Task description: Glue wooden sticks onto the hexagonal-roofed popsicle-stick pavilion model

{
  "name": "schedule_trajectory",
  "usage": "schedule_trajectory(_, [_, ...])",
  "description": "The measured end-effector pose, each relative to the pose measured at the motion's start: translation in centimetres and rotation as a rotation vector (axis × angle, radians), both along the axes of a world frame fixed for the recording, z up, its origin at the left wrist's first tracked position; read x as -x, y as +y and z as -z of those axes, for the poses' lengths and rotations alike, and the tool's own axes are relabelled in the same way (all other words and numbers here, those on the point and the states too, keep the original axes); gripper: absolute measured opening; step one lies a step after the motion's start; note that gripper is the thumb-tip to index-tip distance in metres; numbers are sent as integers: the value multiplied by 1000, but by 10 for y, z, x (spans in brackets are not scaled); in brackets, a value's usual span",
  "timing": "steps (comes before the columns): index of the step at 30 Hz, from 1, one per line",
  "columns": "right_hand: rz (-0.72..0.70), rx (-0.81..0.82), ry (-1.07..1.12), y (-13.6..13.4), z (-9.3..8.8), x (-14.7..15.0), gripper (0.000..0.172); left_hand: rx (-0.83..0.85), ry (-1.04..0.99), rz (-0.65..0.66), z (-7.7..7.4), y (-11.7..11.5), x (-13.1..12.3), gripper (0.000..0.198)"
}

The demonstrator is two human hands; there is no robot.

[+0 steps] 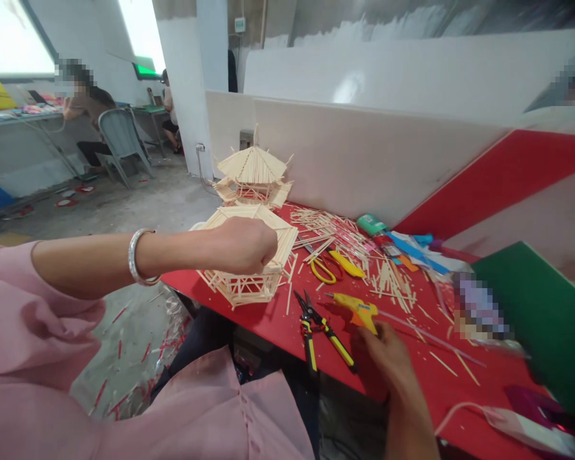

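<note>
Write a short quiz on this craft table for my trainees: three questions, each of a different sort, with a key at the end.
1. True or false: the right hand is at the handle of the yellow glue gun.

2. Which thing is nearest the left hand?
A. a pair of scissors
B. a stick model
C. a green board

3. Fill the gap: the handles of the pliers are black and ____.

Key: 1. True. 2. B. 3. Yellow.
</note>
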State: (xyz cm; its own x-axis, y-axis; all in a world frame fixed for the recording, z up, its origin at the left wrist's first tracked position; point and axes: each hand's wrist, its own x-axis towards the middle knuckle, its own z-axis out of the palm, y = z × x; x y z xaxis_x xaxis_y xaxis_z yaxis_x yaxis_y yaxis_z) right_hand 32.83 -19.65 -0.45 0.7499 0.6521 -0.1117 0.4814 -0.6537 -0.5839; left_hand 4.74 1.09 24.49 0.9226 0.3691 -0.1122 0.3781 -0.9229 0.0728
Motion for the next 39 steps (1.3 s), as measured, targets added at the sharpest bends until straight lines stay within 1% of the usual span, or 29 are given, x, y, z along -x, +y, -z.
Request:
schedule_trajectory(2, [63, -195, 117, 1, -14, 14, 50, 0, 7, -10, 0, -1, 0, 15])
schedule_trajectory(4, [123, -431, 247, 3, -36, 32, 61, 10, 3, -14, -1, -1, 1, 14])
schedule_trajectory(5, [133, -509, 289, 4, -49, 41, 63, 20, -2, -14, -1, -2, 1, 14])
schedule_trajectory(7, [88, -582, 313, 6, -73, 59, 58, 38, -2, -30, -2, -2, 2, 13])
schedule_trajectory(9, [49, -618, 313, 9, -92, 73, 56, 54, 5, -48, -2, -3, 3, 13])
schedule_trajectory(12, [23, -637, 272, 13, -107, 87, 57, 57, -7, -51, -2, -3, 5, 14])
schedule_trajectory(17, [-84, -609, 141, 24, -118, 99, 38, 46, 19, -44, -1, -2, 6, 14])
schedule_trajectory(20, [-117, -627, 131, 29, -122, 103, 34, 42, 20, -33, 1, 1, 6, 14])
schedule_trajectory(27, [-130, -647, 186, 32, -121, 106, 37, 52, 5, -50, 1, -1, 8, 15])
schedule_trajectory(33, [-130, -658, 179, 29, -119, 106, 50, 29, 34, -69, 1, -5, 5, 15])
schedule_trajectory(39, [-123, -659, 142, 29, -117, 106, 49, 56, 33, -88, 2, -5, 4, 17])
